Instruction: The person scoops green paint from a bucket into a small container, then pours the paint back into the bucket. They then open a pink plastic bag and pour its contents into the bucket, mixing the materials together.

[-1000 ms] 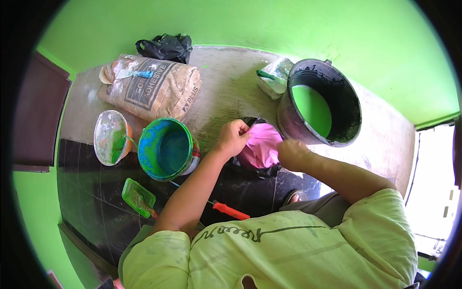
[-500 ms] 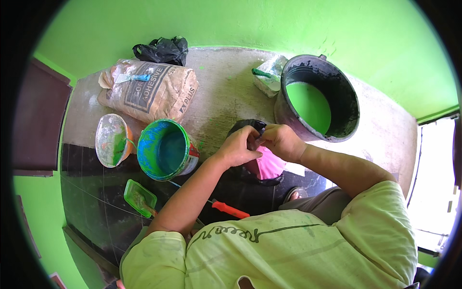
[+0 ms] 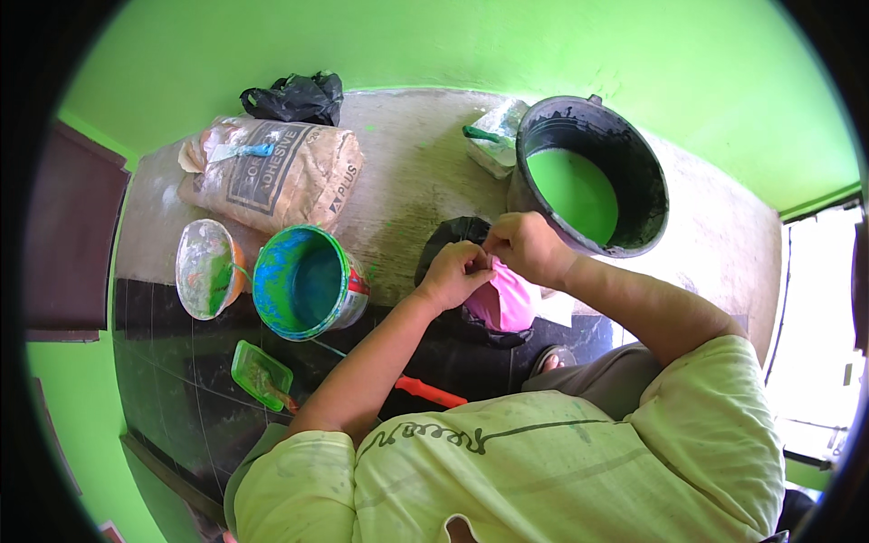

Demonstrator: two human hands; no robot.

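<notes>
Pinching pink bag (image 3: 507, 303) — hands (image 3: 493, 258), beside bucket (image 3: 588, 172)

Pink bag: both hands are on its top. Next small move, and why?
Probably pull the pinched edges apart to open its mouth. The left hand and right hand meet at the top of the pink bag, fingertips pinching it together, and the bag sits inside a black bag beside the black bucket of green paint. Whether it is knotted cannot be told.
</notes>
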